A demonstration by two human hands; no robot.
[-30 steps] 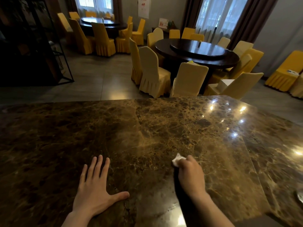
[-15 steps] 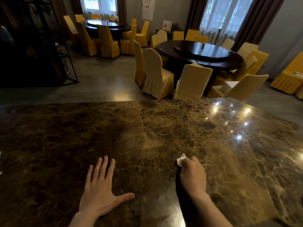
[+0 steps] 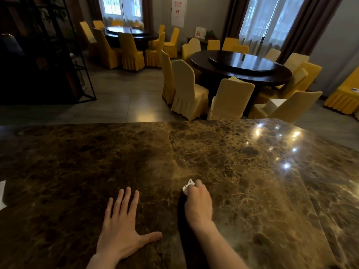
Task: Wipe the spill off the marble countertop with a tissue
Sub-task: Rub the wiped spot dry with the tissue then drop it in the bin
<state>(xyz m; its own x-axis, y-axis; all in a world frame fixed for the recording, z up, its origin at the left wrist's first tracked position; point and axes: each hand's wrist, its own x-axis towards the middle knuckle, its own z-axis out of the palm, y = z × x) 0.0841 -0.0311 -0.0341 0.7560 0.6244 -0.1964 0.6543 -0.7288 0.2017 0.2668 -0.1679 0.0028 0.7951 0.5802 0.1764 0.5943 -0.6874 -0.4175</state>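
Right hand [image 3: 198, 205] is curled into a fist around a crumpled white tissue [image 3: 188, 186], knuckles up, pressed down on the marble countertop [image 3: 252, 191]. Only a small wad of the tissue shows, poking out at the far-left edge of the fist, past the fingertips and touching the stone; the rest is hidden under the palm. Left hand [image 3: 121, 228] lies flat on the countertop, palm down, fingers spread and pointing away from the person, thumb out toward the right hand, holding nothing. The two hands are near each other but apart, left one slightly closer to the person. Both forearms bare, entering from the bottom edge. Tissue sits roughly at the middle of the countertop's near half, just right of a faint seam in the slab. Spill itself cannot be made out against the dark brown veined pattern; bright ceiling-light reflections show on the far right part of the stone. A white edge [image 3: 2, 193] shows at the far left border of the counter, cannot tell what it is. Behind the counter: round dark dining tables [image 3: 240, 65] ringed by yellow-covered chairs [image 3: 186, 88], curtained windows [image 3: 266, 20], a dark metal shelf [image 3: 48, 55] at left.
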